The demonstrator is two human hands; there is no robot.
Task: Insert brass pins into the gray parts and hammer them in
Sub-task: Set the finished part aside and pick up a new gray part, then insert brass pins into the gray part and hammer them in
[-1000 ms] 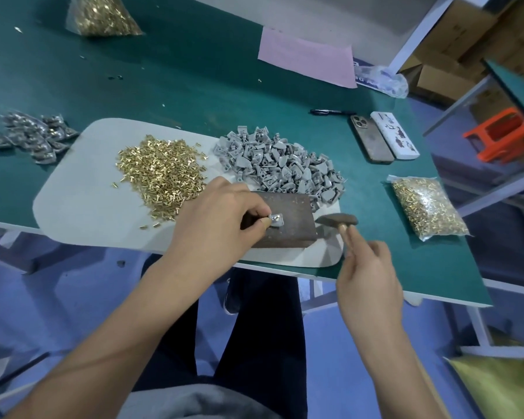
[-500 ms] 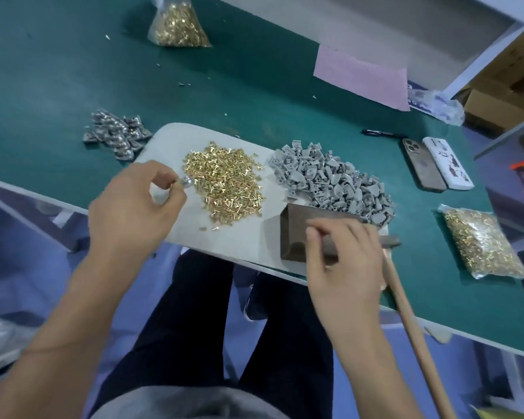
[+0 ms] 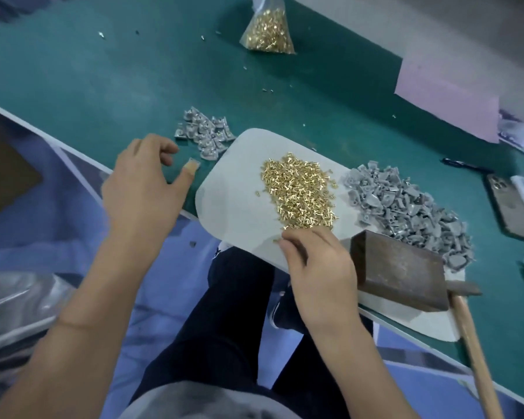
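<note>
The right hand (image 3: pixel 318 267) reaches its curled fingertips into the near edge of the brass pins (image 3: pixel 298 195) heaped on the pale mat (image 3: pixel 233 204), seemingly pinching one, though blur hides it. The left hand (image 3: pixel 142 189) hovers loosely spread and holding nothing at the tabletop's near edge, beside finished parts (image 3: pixel 204 134). Unpinned gray parts (image 3: pixel 406 204) lie behind the steel block (image 3: pixel 400 270), with the hammer (image 3: pixel 472 337) beside it.

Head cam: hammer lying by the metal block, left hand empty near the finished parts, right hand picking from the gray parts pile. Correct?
One thing is off. In the head view the right hand is at the near edge of the brass pin pile, not the gray parts pile. The rest holds: the hammer lies by the metal block, and the left hand is empty near the finished parts.
</note>
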